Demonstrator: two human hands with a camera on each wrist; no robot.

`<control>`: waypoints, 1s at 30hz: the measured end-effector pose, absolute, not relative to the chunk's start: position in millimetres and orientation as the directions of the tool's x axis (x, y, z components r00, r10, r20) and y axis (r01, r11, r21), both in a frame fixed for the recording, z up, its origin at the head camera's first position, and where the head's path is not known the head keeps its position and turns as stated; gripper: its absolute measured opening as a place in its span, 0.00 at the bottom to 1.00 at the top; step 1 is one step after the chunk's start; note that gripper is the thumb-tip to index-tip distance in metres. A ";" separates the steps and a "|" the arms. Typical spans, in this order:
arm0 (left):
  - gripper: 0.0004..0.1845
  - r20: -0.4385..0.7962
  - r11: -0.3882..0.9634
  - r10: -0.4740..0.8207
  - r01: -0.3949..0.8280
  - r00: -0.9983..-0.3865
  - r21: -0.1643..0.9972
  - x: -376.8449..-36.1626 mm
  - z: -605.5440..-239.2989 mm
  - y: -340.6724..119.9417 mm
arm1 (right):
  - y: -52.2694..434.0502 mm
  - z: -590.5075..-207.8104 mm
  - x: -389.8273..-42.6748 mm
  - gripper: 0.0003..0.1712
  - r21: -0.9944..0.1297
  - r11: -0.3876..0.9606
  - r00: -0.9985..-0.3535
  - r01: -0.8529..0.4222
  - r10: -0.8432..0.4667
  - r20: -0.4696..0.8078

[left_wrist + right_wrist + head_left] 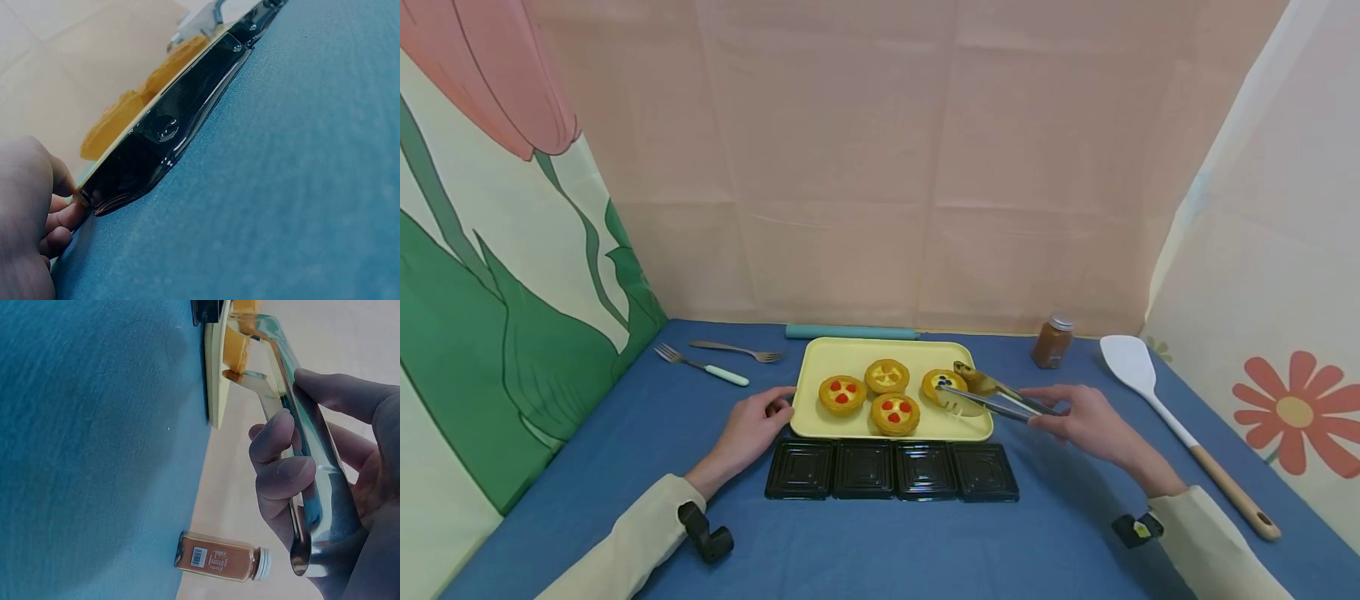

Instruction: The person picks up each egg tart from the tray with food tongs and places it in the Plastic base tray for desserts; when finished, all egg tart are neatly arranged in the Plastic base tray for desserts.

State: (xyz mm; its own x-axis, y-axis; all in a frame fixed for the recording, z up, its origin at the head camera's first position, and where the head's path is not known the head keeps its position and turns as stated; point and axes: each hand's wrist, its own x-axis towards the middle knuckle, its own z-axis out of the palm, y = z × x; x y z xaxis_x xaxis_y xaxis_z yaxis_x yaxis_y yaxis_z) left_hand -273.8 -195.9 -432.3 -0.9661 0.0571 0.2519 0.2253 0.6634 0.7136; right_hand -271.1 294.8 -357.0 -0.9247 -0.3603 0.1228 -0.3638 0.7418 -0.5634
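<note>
Left hand point(754, 423): thumb and fingers pinch the left rim of the yellow tray point(835, 354). Right hand point(1093, 422): I read its fingers as curled around the metal tongs point(976, 382), thumb on one arm, fingertips on the other. The tong tips stand at the berry tart point(933, 392), which sits at the tray's right end; I cannot tell from my views how firmly they bear on it.

To the left of that tart I count three more on the tray: the plain-topped tart point(887, 377) on the far side, plus two with red pieces, the left red tart point(842, 395) and the near red tart point(895, 415).

The black four-section container point(865, 471) lies along the tray's near edge. The brown jar point(1050, 343) stands far right, and the white spatula point(1210, 470) lies right of the right hand. I locate two forks point(702, 364) far left.
</note>
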 end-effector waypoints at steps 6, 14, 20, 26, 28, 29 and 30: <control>0.21 0.253 0.659 0.061 0.229 -0.966 0.717 -272.7 -431.8 -195.4 | 293.7 -355.9 -268.4 0.24 -0.571 0.740 -0.928 -0.356 -0.353 0.120; 0.21 0.255 0.663 0.060 0.229 -0.965 0.712 -272.8 -432.8 -194.8 | 297.2 -357.3 -265.0 0.25 -0.577 0.742 -0.935 -0.341 -0.329 0.129; 0.21 0.262 0.661 0.058 0.234 -0.963 0.713 -272.2 -432.2 -194.8 | 302.3 -357.2 -260.7 0.25 -0.582 0.745 -0.942 -0.326 -0.307 0.135; 0.21 0.259 0.669 0.055 0.228 -0.964 0.707 -273.0 -432.5 -195.2 | 308.7 -354.1 -249.7 0.26 -0.600 0.731 -0.943 -0.326 -0.300 0.147; 0.21 0.258 0.667 0.055 0.228 -0.965 0.710 -273.3 -432.6 -195.6 | 310.6 -352.0 -244.6 0.26 -0.602 0.720 -0.936 -0.346 -0.314 0.162; 0.21 0.258 0.665 0.055 0.228 -0.965 0.711 -273.4 -432.4 -195.8 | 311.6 -350.9 -241.9 0.26 -0.603 0.715 -0.932 -0.355 -0.322 0.167; 0.21 0.258 0.664 0.055 0.228 -0.965 0.712 -273.4 -432.4 -196.0 | 312.4 -349.9 -239.1 0.26 -0.604 0.712 -0.931 -0.358 -0.325 0.169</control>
State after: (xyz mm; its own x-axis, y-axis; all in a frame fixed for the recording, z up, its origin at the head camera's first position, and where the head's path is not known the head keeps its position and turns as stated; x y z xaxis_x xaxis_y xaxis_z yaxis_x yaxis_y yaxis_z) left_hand -273.4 -196.0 -432.4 -0.9647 0.0551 0.2575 0.2280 0.6638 0.7123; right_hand -239.1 312.4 -349.9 -0.9306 -0.3245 0.1693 -0.3581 0.7116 -0.6045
